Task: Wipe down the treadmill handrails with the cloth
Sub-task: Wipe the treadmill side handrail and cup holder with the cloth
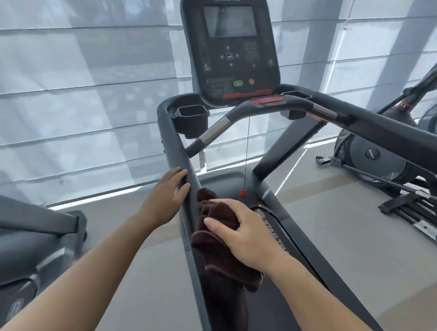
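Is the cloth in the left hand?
No, the right hand presses the dark cloth to the left handrail, while the left hand rests bare on that rail.

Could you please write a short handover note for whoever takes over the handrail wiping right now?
Left hand: open, palm and fingers resting on the left handrail, holding nothing.
Right hand: pressing the dark brown cloth against the same rail, just nearer than the left hand; the cloth's loose end hangs below.
Done: cannot tell from this view how much of the left rail has been wiped.
Left: probably the rest of the left rail up towards the cup holder, the front crossbar, and the right handrail, which neither hand nor the cloth is touching.
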The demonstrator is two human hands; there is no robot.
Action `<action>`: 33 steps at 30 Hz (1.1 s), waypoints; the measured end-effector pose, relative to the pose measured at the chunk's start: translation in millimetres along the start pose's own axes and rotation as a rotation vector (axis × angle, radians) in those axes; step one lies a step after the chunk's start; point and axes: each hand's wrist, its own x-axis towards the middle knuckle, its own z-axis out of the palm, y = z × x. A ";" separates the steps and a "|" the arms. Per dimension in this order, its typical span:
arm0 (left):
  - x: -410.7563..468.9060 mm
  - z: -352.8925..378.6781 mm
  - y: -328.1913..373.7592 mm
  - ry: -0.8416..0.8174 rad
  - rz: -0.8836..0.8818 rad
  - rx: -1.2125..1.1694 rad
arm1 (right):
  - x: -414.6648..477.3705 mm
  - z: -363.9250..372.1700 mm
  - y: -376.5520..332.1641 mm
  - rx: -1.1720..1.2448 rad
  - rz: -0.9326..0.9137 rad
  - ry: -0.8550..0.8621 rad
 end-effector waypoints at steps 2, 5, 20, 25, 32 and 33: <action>16.1 0.9 -5.1 0.018 -0.045 -0.006 | 25.4 -5.1 12.1 0.036 -0.011 -0.066; 41.5 1.5 -12.3 0.055 -0.101 0.020 | 73.7 -17.1 25.8 0.039 -0.068 -0.139; 71.8 29.3 34.7 0.397 -0.503 -0.055 | 307.4 20.8 28.4 -0.296 -0.268 -0.425; 72.4 25.7 39.1 0.362 -0.585 -0.060 | 315.5 23.9 23.2 -0.353 -0.262 -0.476; 74.0 21.2 36.7 0.279 -0.638 -0.026 | 336.2 9.8 18.6 -0.282 -0.180 -0.573; 79.6 19.1 33.6 0.257 -0.650 -0.021 | 337.9 1.0 18.8 -0.269 -0.193 -0.612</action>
